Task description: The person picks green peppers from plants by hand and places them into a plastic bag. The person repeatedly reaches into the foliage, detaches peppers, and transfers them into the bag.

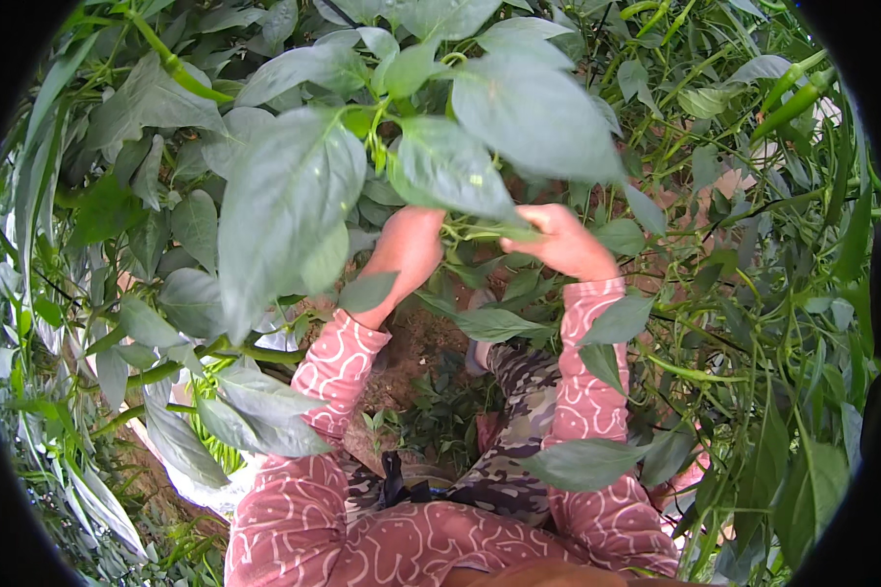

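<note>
Both my hands are in among the leaves of a pepper plant point(294, 196), whose large leaves hang in front of me. The thumb and fingers of my right hand point(563, 243) are closed on a thin green stem point(475, 233). Just left of that stem, my left hand point(408, 256) is curled in, its fingertips partly covered by leaves. What it grips, if anything, does not show. A long green chili pepper point(176, 70) hangs at the upper left, apart from my hands. More green chili peppers point(798, 103) hang at the far upper right.
Pepper plants crowd both sides, with leafy branches crossing my forearms. At the lower left a white sack point(227, 489) stands with green peppers point(223, 452) showing in it. Bare soil point(416, 342) and a shoe point(477, 357) lie below my hands.
</note>
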